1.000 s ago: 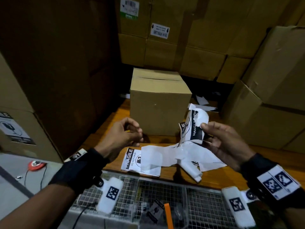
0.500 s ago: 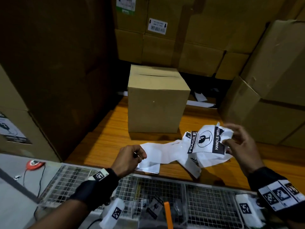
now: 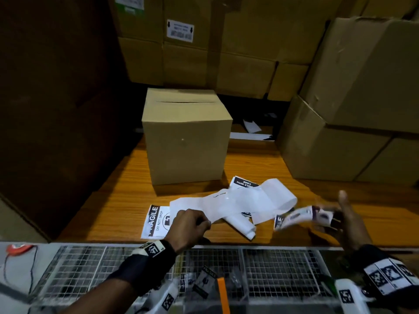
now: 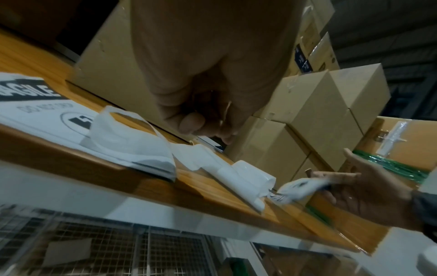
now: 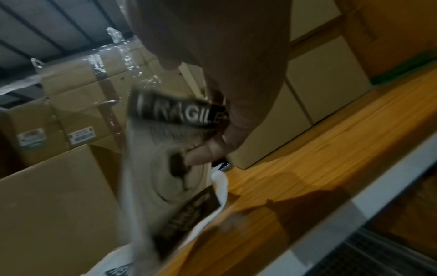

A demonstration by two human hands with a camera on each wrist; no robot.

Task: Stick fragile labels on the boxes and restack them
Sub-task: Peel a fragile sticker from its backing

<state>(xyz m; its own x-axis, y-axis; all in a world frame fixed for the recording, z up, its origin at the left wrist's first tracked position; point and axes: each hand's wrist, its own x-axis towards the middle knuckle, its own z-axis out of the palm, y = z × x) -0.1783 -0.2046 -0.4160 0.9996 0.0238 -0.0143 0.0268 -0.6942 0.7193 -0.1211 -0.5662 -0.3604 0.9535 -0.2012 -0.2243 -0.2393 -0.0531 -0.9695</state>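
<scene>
A small plain cardboard box (image 3: 186, 137) stands on the wooden table (image 3: 340, 189). In front of it lies a tangle of white backing strips (image 3: 240, 205), with a fragile label (image 3: 156, 220) flat on the wood at its left end. My left hand (image 3: 190, 225) is curled into a fist at the strips' near edge; the left wrist view shows its fingers (image 4: 201, 119) bent with nothing plainly held. My right hand (image 3: 340, 220) pinches a loose, blurred fragile label (image 3: 303, 217) between thumb and fingers (image 5: 205, 151), off the table to the right of the strips.
Big cartons (image 3: 340, 132) are stacked at the right and along the back (image 3: 226, 53); a dark wall (image 3: 56, 109) closes the left. Paper scraps (image 3: 251, 126) lie behind the small box. A wire mesh tray (image 3: 272, 268) runs along the near edge.
My right hand has pulled the label free of the backing strip and drawn it right and down. My left hand dropped to the strips and stays there, curled.
</scene>
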